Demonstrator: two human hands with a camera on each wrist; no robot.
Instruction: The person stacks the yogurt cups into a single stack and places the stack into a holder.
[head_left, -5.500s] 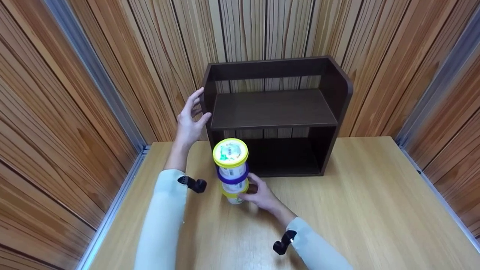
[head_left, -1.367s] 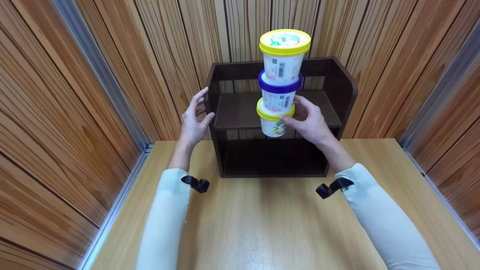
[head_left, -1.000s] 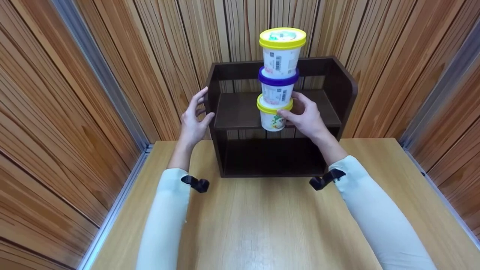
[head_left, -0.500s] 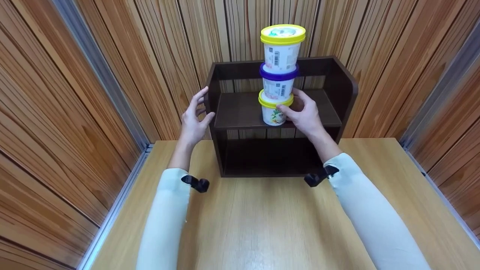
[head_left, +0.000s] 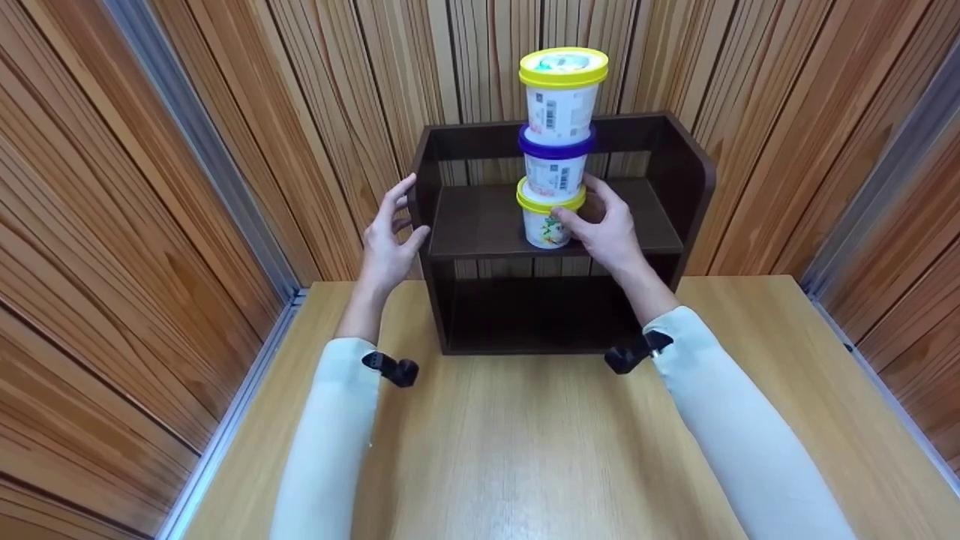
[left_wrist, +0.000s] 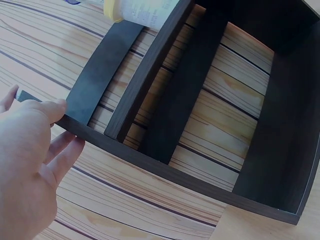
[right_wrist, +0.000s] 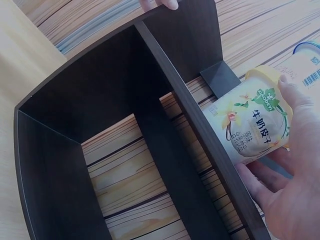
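Three white paper tubs stand stacked upright in the head view: a lower tub with a yellow lid [head_left: 546, 229], a middle tub with a purple lid [head_left: 555, 174], and an upper tub with a yellow lid [head_left: 561, 112]. My right hand [head_left: 609, 229] grips the lower tub, thumb in front and fingers round its right side. Its base is at the front of the upper board of a dark brown shelf unit [head_left: 480, 217]; whether it fully rests there I cannot tell. My left hand [head_left: 386, 247] holds the unit's left side panel [left_wrist: 165, 165] between thumb and fingers.
The unit's lower compartment [head_left: 547, 315] has a dark floor and a partly open back. It stands at the back of a light wooden table [head_left: 495, 442]. Wood-patterned walls [head_left: 337, 90] rise behind and at both sides, with metal strips [head_left: 225, 427] along the table's sides.
The stack has gone from low by the table to the upper board's level, carried by my right hand. In the last second it shifts slightly farther back. My left hand stays on the panel.
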